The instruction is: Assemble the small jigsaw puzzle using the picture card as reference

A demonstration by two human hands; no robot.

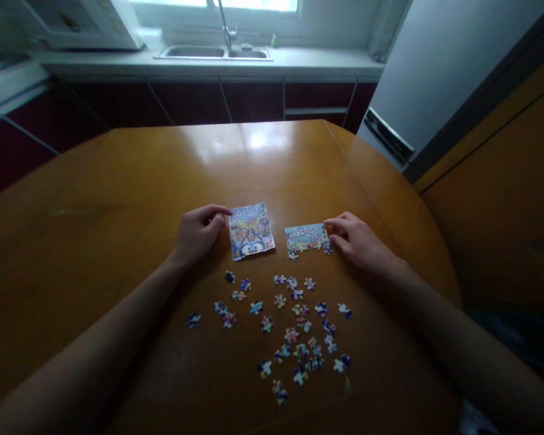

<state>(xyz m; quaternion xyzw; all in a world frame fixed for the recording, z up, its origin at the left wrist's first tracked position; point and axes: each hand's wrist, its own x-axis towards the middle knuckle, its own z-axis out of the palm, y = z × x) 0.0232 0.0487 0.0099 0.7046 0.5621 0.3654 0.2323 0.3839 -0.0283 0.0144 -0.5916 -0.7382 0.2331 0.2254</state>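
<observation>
My left hand [198, 232] rests on the wooden table [118, 199], its curled fingertips touching the left edge of a colourful picture card [251, 231]. My right hand [356, 240] has its fingers pressed against the right end of a partly joined strip of jigsaw puzzle [307, 238]. Several loose puzzle pieces [290, 326] lie scattered on the table between my forearms, nearer to me than the card and strip.
A kitchen counter with a sink [213, 52] and tap runs along the far wall under a window. A white fridge [430, 78] stands at the right, beside an orange cabinet front [503, 181]. The table's rounded edge curves close on the right.
</observation>
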